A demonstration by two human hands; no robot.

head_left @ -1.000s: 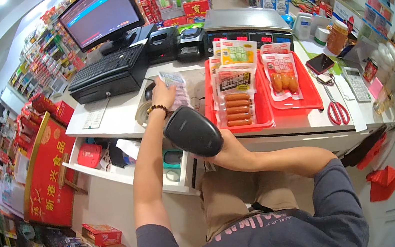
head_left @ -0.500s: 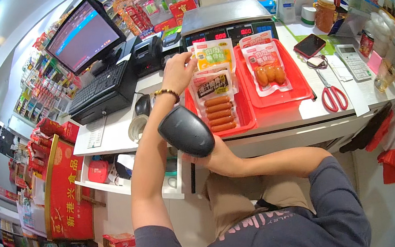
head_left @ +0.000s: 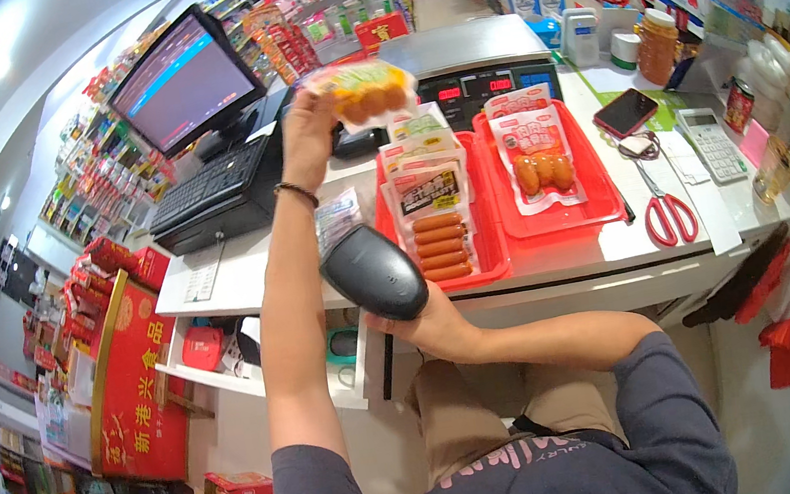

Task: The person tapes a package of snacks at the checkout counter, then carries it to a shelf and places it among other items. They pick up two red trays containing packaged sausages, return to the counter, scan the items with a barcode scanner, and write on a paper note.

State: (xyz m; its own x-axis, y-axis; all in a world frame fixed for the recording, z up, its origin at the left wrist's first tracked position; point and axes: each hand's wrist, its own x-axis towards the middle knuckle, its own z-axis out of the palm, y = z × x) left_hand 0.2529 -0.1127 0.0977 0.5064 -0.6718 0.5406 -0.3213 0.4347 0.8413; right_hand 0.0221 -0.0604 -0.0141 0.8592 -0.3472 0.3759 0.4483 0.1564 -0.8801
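Note:
My left hand (head_left: 307,140) is raised over the counter, its fingers closed on the edge of a sausage packet (head_left: 366,97) with a yellow-green label, slightly blurred. Below it, my right hand (head_left: 445,326) grips a black barcode scanner (head_left: 374,272), whose rounded head hides most of its handle. The left red tray (head_left: 494,261) holds several upright packets, the front one a sausage packet (head_left: 441,241) with a black label. Beside it, the right red tray (head_left: 603,203) holds packets with red labels, such as the front packet (head_left: 540,166) showing plump sausages.
Behind the trays stands a scale (head_left: 463,47) with red digits. A monitor (head_left: 181,75) and keyboard (head_left: 210,187) are at left. A phone (head_left: 626,112), red-handled scissors (head_left: 669,217) and a calculator (head_left: 711,145) lie at right. An open drawer (head_left: 278,385) juts out below the counter.
My left hand has lifted the yellow-labelled packet out of the left tray, up and to the left. The scanner in my right hand has barely moved.

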